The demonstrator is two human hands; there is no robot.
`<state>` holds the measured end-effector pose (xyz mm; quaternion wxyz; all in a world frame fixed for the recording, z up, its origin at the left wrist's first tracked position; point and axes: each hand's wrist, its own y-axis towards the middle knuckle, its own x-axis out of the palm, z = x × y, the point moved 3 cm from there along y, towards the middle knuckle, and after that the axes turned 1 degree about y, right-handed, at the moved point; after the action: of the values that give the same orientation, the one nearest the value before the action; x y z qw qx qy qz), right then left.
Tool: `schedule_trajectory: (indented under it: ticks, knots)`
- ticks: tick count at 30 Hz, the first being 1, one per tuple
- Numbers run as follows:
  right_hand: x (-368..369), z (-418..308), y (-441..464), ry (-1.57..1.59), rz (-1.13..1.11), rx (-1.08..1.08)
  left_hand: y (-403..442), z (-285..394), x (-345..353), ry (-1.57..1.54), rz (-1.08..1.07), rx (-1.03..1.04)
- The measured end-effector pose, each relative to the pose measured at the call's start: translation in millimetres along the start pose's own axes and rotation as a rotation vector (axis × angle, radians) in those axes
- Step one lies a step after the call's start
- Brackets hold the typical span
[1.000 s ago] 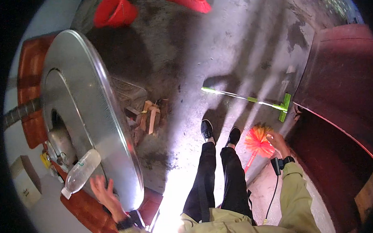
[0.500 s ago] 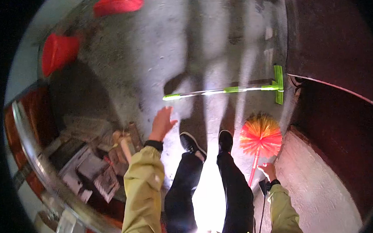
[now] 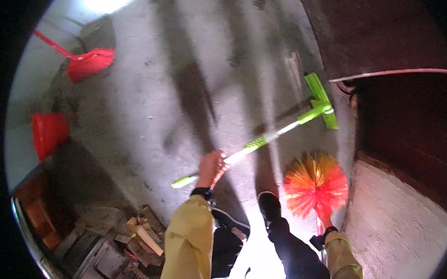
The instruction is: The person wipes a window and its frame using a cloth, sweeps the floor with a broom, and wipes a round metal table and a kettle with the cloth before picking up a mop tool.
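A long squeegee (image 3: 256, 143) with a green head, green grips and a silvery pole slants across the view in front of my feet. My left hand (image 3: 212, 168) is closed around its pole, just above the green handle end. The head is at the far right end of the pole. Low on the right, my right hand (image 3: 326, 220) is at the thin red handle of a round duster (image 3: 315, 185) with red and orange bristles. The bristles partly hide its fingers, which appear wrapped round the handle.
A red dustpan (image 3: 91, 63) and a red bucket (image 3: 49, 134) stand along the left wall. Pieces of wood (image 3: 149, 241) and clutter lie at lower left beside a metal rail (image 3: 33, 242). A dark panel (image 3: 378, 38) and a pale wall (image 3: 396, 207) border the right.
My left hand has reached the squeegee and gripped it; the handle end has come nearer and the pole now slants. My right hand stays at the duster handle. The view has shifted.
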<state>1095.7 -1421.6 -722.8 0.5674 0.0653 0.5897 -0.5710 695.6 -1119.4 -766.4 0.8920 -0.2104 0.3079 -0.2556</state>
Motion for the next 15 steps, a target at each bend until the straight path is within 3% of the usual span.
schedule_trajectory:
  ticks: [2, 4, 10, 13, 15]
  knots:
    - [-7, -1, 0, 0.065, 0.006, -0.036, -24, -6, 12, -1.174, -0.088, -0.429]
    - [-15, 5, -8, 0.165, 0.005, -0.078, -49, 59, -23, 0.166, 0.016, 0.021]
    - [-81, 13, -46, 0.565, -0.062, -0.216, -130, 118, -80, 0.191, 0.002, -0.169]
    - [-185, -34, -81, 0.845, -0.137, -0.325, -177, 158, -106, 0.038, -0.008, -0.202]
    - [-285, -86, -115, 1.007, -0.2, -0.436, -207, 185, -117, -0.088, 0.096, -0.171]
